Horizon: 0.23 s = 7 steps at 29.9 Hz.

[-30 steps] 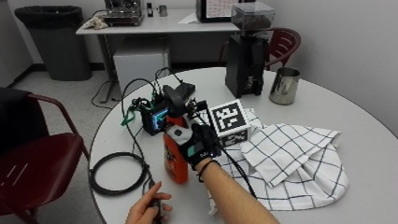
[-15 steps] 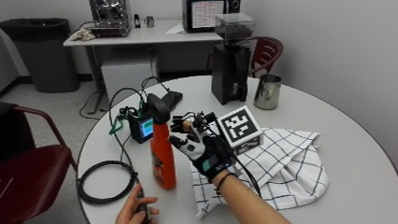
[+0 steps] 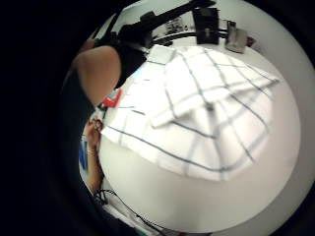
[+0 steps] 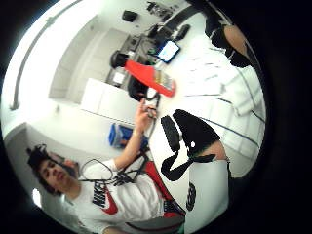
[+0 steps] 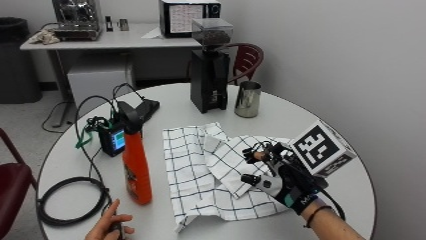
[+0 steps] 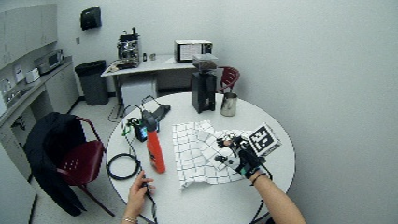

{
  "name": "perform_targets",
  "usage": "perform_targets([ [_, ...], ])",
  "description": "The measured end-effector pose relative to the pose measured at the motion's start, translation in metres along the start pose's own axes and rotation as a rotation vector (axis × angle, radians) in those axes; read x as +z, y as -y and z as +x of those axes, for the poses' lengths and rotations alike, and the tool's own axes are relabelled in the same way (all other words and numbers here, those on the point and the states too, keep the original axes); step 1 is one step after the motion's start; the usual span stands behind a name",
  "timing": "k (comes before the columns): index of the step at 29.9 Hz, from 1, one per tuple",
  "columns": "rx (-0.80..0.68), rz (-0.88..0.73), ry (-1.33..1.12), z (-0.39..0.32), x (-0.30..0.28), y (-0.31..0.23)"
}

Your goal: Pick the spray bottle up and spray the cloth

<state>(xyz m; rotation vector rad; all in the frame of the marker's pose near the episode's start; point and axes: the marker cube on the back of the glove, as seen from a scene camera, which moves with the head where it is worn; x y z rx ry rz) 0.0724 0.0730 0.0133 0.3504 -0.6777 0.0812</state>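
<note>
The gloved right hand (image 5: 279,177) hangs over the right part of the checked cloth (image 5: 213,175), with its fingers (image 5: 256,156) loosely bent and nothing between them; it holds no object. The cloth lies spread on the round white table (image 5: 166,215), a little rumpled, and its near edge stays well inside the table's near rim. The orange spray bottle (image 5: 135,160) stands upright just to the left of the cloth's left edge, apart from the gloved hand, with its black head at the top. Left of the bottle there is a small device with a blue screen (image 5: 112,141), and a coil of black cable (image 5: 66,200) lies near the table's left rim. The bare left hand (image 5: 110,227) rests at the near edge and pinches a small dark thing. At the far side a black grinder (image 5: 210,75) and a metal cup (image 5: 247,99) stand side by side, well apart from the cloth. Bare table remains to the right of the cloth, up to the rim.
</note>
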Motion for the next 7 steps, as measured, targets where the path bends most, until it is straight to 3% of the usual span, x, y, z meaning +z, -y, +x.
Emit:
perform_targets([
  [7,0.030,0.007,-0.067,0.015,-0.021,-0.019],
])
